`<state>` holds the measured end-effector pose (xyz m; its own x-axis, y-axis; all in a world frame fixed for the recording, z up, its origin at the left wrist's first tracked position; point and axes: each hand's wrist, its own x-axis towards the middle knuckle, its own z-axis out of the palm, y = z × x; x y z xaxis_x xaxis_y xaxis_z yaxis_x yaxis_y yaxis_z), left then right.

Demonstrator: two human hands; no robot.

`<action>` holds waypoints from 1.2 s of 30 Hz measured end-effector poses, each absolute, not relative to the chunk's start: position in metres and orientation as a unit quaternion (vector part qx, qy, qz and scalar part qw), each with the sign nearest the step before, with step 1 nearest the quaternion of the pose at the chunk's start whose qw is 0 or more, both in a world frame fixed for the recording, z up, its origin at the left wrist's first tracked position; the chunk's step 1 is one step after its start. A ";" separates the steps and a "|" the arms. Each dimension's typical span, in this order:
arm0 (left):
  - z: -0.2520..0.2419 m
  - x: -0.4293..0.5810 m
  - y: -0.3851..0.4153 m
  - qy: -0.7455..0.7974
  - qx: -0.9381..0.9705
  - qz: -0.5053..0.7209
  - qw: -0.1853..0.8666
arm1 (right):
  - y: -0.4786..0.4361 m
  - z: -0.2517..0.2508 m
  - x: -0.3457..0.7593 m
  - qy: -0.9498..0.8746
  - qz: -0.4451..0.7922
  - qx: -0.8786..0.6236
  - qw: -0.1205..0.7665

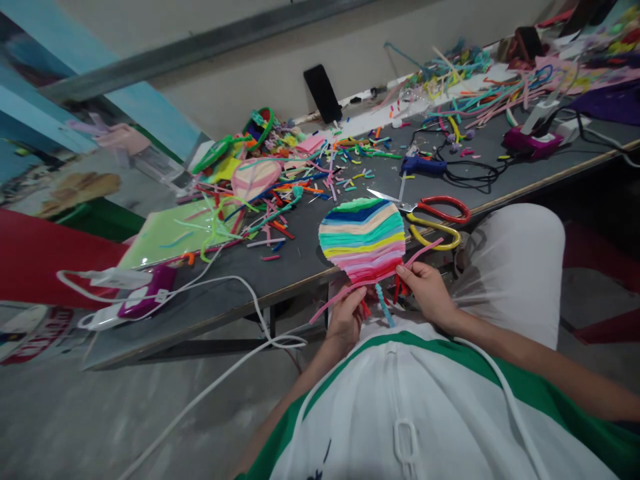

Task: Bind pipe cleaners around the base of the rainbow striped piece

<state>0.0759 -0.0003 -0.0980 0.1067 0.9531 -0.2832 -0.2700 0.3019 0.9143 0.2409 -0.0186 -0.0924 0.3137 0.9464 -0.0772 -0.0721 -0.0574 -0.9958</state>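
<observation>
A rounded panel of striped pipe cleaners [363, 233] in green, blue, cream, yellow, pink and red hangs over the table's front edge. Along its lower edge runs a long pink pipe cleaner [327, 309], both ends sticking out past the panel. My left hand [346, 317] is closed on this pipe cleaner at the panel's lower left. At the lower right, my right hand [425, 287] pinches it between thumb and fingers. Loose red pieces and a light blue pipe cleaner [384, 305] show between my hands. Scissors [440, 220] with red and yellow handles lie just beyond the panel.
A blue glue gun [424, 165] with a black cord lies behind the scissors. Pipe cleaner scraps [345, 177] litter the table [225, 303]. A phone [323, 93] leans at the back. Purple-and-white power strips [145, 293] [534, 141] and white cables lie at both sides.
</observation>
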 end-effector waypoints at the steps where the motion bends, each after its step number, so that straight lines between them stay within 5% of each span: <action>1: -0.099 0.076 0.000 0.465 0.370 0.477 0.648 | -0.018 -0.092 0.241 -0.379 0.448 -0.573 0.572; 36: -0.091 0.102 0.007 0.446 0.319 0.429 0.718 | -0.016 -0.088 0.235 -0.356 0.485 -0.547 0.582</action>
<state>0.1015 0.0074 -0.0912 0.2347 0.9004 -0.3664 -0.3303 0.4284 0.8410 0.2355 -0.0161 -0.0882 0.2752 0.9544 -0.1159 -0.1758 -0.0686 -0.9820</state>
